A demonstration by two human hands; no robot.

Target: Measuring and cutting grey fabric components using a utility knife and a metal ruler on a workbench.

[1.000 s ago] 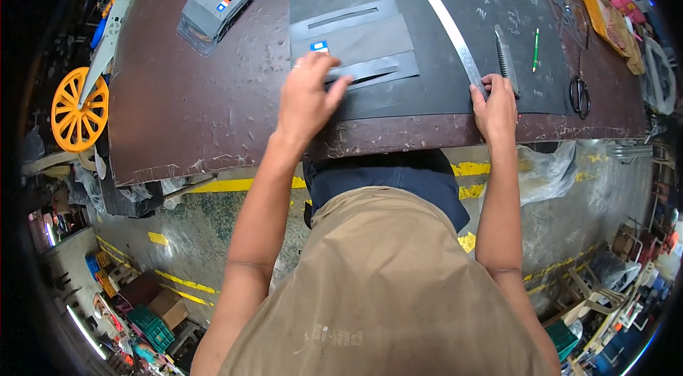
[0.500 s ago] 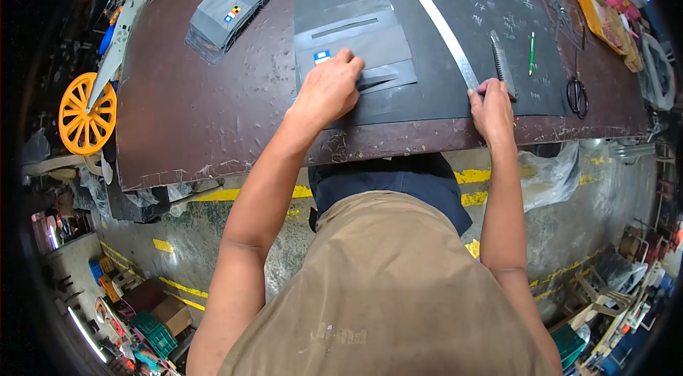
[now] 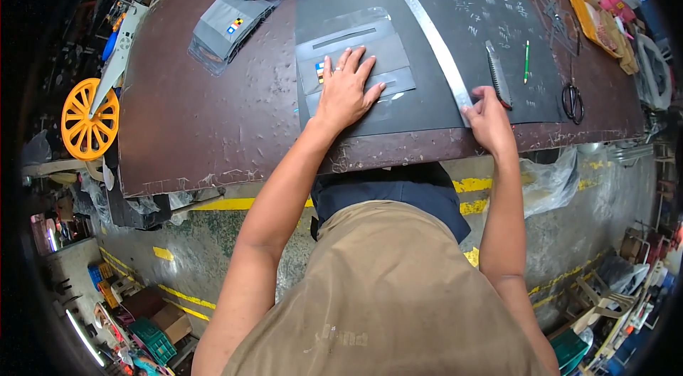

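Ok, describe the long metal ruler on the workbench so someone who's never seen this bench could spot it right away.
Start at the big brown workbench and find the black sheet covering its right half. The metal ruler lies slantwise across that sheet, its near end by the right hand. It is the only long, thin, shiny silver strip; the grey pouch under the left hand is broad and dull.

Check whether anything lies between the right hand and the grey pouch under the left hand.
The long metal ruler runs diagonally across the dark mat, and its near end sits by the right hand. The left hand lies flat on the grey pouch. Between ruler and pouch, only bare mat shows.
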